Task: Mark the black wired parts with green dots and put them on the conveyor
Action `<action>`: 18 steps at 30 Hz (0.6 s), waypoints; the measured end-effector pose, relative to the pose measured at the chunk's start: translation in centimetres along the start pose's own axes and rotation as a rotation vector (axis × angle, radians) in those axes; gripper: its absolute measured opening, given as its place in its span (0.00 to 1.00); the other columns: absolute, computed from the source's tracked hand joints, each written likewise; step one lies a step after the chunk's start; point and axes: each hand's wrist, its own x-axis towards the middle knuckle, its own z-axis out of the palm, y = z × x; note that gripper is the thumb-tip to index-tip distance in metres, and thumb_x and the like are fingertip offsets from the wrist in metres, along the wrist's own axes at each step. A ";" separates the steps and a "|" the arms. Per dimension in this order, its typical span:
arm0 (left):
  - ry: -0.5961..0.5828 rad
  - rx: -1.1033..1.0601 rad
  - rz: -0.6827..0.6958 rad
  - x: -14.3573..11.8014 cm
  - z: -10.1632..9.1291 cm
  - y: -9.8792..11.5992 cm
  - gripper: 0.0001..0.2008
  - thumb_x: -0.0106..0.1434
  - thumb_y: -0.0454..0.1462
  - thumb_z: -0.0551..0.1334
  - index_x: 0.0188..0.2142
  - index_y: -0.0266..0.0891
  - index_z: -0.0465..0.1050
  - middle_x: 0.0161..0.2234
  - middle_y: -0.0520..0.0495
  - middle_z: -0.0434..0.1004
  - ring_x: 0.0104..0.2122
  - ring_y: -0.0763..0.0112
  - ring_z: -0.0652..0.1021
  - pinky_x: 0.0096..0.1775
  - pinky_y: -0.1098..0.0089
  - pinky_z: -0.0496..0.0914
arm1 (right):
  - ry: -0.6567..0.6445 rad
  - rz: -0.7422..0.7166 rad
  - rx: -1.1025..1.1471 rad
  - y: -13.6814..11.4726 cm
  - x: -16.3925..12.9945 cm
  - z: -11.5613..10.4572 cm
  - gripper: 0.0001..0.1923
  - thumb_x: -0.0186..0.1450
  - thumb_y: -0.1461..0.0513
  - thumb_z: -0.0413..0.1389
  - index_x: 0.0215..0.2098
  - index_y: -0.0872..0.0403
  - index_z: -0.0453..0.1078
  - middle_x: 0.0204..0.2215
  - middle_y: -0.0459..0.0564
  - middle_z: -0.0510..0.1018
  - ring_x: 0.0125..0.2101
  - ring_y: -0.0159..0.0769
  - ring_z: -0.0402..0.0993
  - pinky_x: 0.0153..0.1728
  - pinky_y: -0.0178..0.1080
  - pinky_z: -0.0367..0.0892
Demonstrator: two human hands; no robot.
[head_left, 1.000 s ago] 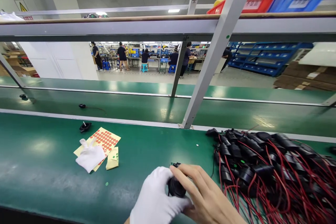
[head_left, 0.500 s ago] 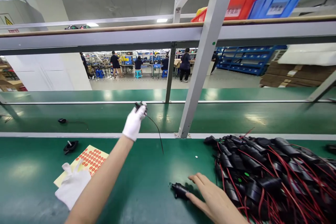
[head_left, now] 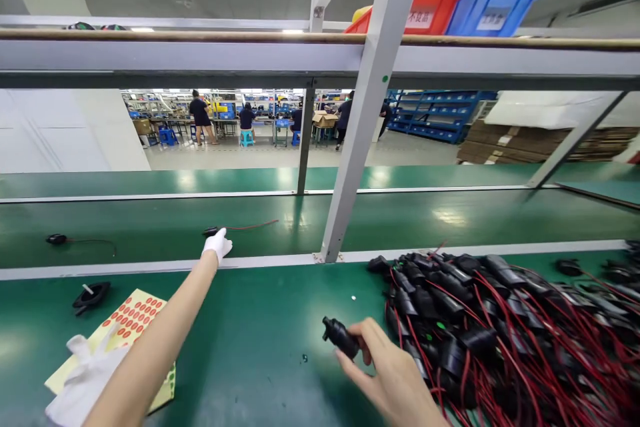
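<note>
In a white glove, my left hand (head_left: pixel 219 245) is at the far green strip, its fingers closed round a small black part (head_left: pixel 210 231). A thin red wire (head_left: pixel 255 225) trails from that part to the right. My bare right hand (head_left: pixel 380 363) pinches a black cylindrical part (head_left: pixel 341 336) between thumb and fingers, just above the green tabletop (head_left: pixel 250 353). Its stepped, narrower end points up and left. To the right of this hand lies a large pile of similar black cylindrical parts (head_left: pixel 450 307) with red wires.
A sticker sheet (head_left: pixel 133 315) with red ovals lies at left, partly under a loose white glove (head_left: pixel 87 373). Nearby are a black fitting (head_left: pixel 91 297) and another wired part (head_left: pixel 57 239). A slanted metal post (head_left: pixel 350 147) rises mid-table. People stand and sit far behind.
My left hand has moved left and lowered the wired black part to the far strip. My right hand has closed on the cylindrical part and lifted it. The view has shifted right.
</note>
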 end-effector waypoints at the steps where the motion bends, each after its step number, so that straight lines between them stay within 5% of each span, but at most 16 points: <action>1: -0.021 0.019 -0.051 -1.5 0.6 -0.5 0.16 0.70 0.43 0.61 0.51 0.35 0.72 0.47 0.44 0.76 0.42 0.65 0.79 0.43 0.60 0.76 | 0.079 0.005 -0.009 -0.6 0.5 -0.8 0.14 0.73 0.51 0.49 0.35 0.50 0.63 0.23 0.41 0.70 0.17 0.30 0.70 0.18 0.32 0.67; 5: -0.230 0.040 -0.173 -12.5 4.5 -3.0 0.16 0.63 0.45 0.67 0.41 0.33 0.76 0.36 0.43 0.80 0.35 0.63 0.80 0.41 0.62 0.75 | 0.307 -0.045 -0.009 -3.6 1.0 -2.6 0.17 0.73 0.48 0.51 0.34 0.51 0.63 0.21 0.40 0.67 0.15 0.28 0.68 0.16 0.30 0.65; 8: -0.372 0.026 -0.134 -21.2 7.4 -4.9 0.23 0.55 0.46 0.72 0.45 0.34 0.78 0.45 0.40 0.82 0.49 0.53 0.79 0.52 0.61 0.72 | 0.399 -0.149 -0.058 -5.6 -0.4 -2.6 0.14 0.74 0.51 0.51 0.38 0.53 0.65 0.21 0.43 0.69 0.16 0.30 0.70 0.17 0.31 0.65; 10: -0.306 0.010 -0.122 -24.7 8.4 -5.9 0.26 0.53 0.46 0.73 0.49 0.36 0.76 0.48 0.39 0.81 0.52 0.52 0.77 0.56 0.62 0.69 | 0.421 -0.203 -0.082 -6.5 -1.5 -2.4 0.13 0.76 0.55 0.47 0.42 0.54 0.67 0.24 0.48 0.74 0.22 0.33 0.76 0.22 0.32 0.70; 14: -0.220 -0.016 -0.099 -26.6 7.9 -6.7 0.26 0.52 0.46 0.73 0.49 0.41 0.75 0.49 0.40 0.80 0.52 0.53 0.77 0.56 0.62 0.69 | 0.285 -0.351 0.106 -6.8 -2.8 -3.1 0.08 0.71 0.63 0.53 0.49 0.54 0.66 0.30 0.51 0.80 0.28 0.37 0.79 0.30 0.35 0.76; 18: -0.441 -0.121 -0.093 -26.5 6.1 -6.9 0.33 0.48 0.54 0.74 0.48 0.39 0.75 0.43 0.39 0.79 0.44 0.55 0.78 0.48 0.59 0.70 | 0.086 -0.328 0.352 -6.1 -2.7 -6.1 0.25 0.64 0.61 0.64 0.56 0.47 0.62 0.35 0.50 0.80 0.33 0.40 0.80 0.35 0.38 0.77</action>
